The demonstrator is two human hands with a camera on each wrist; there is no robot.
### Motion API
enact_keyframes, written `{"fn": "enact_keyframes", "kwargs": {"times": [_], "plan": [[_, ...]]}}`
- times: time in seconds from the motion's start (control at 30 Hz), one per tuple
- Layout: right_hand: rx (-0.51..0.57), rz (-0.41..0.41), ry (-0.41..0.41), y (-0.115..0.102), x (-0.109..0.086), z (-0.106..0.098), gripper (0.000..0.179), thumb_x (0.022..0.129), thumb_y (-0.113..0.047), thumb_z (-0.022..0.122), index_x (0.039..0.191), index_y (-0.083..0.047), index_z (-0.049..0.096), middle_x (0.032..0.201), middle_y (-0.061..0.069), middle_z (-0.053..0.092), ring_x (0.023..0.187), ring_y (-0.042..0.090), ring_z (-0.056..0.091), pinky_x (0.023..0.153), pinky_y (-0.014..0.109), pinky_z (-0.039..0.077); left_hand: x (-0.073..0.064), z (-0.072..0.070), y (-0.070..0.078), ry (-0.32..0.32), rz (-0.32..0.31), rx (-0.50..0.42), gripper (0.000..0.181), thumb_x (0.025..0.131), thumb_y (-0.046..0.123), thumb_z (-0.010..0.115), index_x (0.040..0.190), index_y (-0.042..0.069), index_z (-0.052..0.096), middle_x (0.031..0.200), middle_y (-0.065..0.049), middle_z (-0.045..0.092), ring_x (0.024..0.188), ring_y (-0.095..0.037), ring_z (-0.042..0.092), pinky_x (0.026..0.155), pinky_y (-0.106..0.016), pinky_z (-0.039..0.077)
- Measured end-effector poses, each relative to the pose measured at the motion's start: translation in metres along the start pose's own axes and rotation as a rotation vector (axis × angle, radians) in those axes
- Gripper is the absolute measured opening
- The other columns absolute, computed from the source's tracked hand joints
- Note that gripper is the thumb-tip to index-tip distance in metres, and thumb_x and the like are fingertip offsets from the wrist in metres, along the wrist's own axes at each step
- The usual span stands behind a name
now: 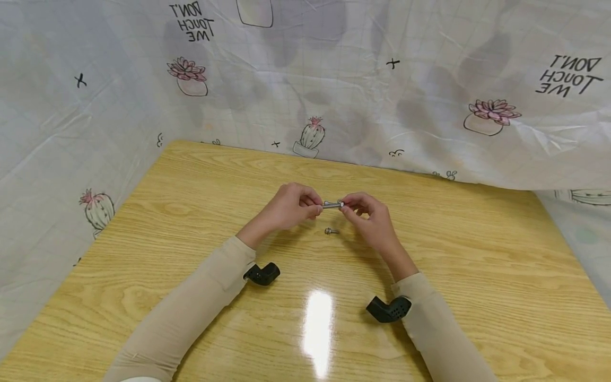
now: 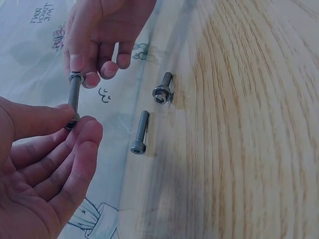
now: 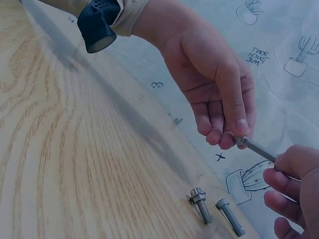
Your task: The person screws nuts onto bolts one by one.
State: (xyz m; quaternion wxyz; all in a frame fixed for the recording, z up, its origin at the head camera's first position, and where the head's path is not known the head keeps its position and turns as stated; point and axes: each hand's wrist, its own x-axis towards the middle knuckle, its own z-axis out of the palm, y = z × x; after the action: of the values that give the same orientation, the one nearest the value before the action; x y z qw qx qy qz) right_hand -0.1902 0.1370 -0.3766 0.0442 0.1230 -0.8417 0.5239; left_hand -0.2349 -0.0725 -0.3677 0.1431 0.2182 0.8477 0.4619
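Note:
Between both hands spans a threaded metal bolt [image 2: 74,97], held above the table. My left hand [image 1: 290,206] pinches its head end between thumb and fingers. At the other end my right hand [image 1: 371,218] pinches a nut [image 2: 76,76] on the thread; in the right wrist view its fingertips cover that end. On the wood below lie two more bolts. One bolt [image 2: 162,90] carries a nut or washer close to its head. The other, a plain socket-head bolt [image 2: 141,132], lies alongside it.
The wooden table [image 1: 229,201] meets a printed cloth [image 1: 363,90] hanging along its back and sides. Each sleeved forearm wears a black wrist camera, the left one [image 1: 262,274] and the right one [image 1: 389,309]. A bright reflection shows on the tabletop between the forearms.

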Motion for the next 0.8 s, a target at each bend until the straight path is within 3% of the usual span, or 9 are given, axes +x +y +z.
{"fn": "enact_keyframes", "kwargs": {"times": [0.27, 0.43, 0.57, 0.7, 0.8], "plan": [[0.006, 0.022, -0.007, -0.005, -0.001, -0.002, 0.021, 0.095, -0.008, 0.061, 0.11, 0.006, 0.064, 0.103, 0.02, 0.067, 0.088, 0.01, 0.057, 0.078, 0.031, 0.046, -0.001, -0.001, 0.0, 0.003, 0.018, -0.012, 0.01, 0.093, 0.014, 0.065, 0.098, 0.006, 0.07, 0.087, -0.011, 0.071, 0.08, -0.027, 0.07, 0.062, -0.025, 0.052], [0.014, 0.04, -0.004, 0.011, 0.003, -0.002, 0.021, 0.096, -0.012, 0.061, 0.109, 0.004, 0.065, 0.099, 0.019, 0.068, 0.086, 0.01, 0.058, 0.078, 0.028, 0.046, -0.001, 0.0, 0.0, 0.013, 0.016, -0.028, 0.01, 0.092, 0.015, 0.067, 0.097, 0.007, 0.069, 0.086, -0.008, 0.071, 0.082, -0.028, 0.069, 0.064, -0.025, 0.053], [0.012, 0.064, -0.01, 0.028, 0.006, -0.002, 0.025, 0.098, -0.023, 0.059, 0.106, -0.001, 0.067, 0.093, 0.015, 0.069, 0.084, 0.018, 0.061, 0.078, 0.027, 0.049, -0.001, 0.0, 0.0, 0.02, 0.033, -0.032, 0.009, 0.091, 0.014, 0.068, 0.097, 0.008, 0.069, 0.086, -0.006, 0.071, 0.083, -0.027, 0.07, 0.067, -0.026, 0.055], [0.016, 0.074, -0.023, 0.033, 0.006, -0.003, 0.03, 0.099, -0.029, 0.056, 0.104, 0.0, 0.067, 0.088, 0.013, 0.067, 0.083, 0.027, 0.063, 0.075, 0.028, 0.053, -0.001, 0.001, 0.001, 0.02, 0.05, -0.05, 0.007, 0.089, 0.013, 0.07, 0.095, 0.009, 0.069, 0.087, -0.006, 0.071, 0.082, -0.025, 0.07, 0.069, -0.026, 0.056], [0.022, 0.075, -0.024, 0.034, 0.007, -0.002, 0.032, 0.1, -0.028, 0.055, 0.097, 0.001, 0.067, 0.083, 0.013, 0.064, 0.078, 0.026, 0.061, 0.071, 0.026, 0.051, -0.002, 0.001, 0.002, 0.018, 0.065, -0.061, 0.005, 0.088, 0.012, 0.071, 0.092, 0.009, 0.069, 0.087, -0.005, 0.071, 0.081, -0.022, 0.07, 0.069, -0.026, 0.056]]}}
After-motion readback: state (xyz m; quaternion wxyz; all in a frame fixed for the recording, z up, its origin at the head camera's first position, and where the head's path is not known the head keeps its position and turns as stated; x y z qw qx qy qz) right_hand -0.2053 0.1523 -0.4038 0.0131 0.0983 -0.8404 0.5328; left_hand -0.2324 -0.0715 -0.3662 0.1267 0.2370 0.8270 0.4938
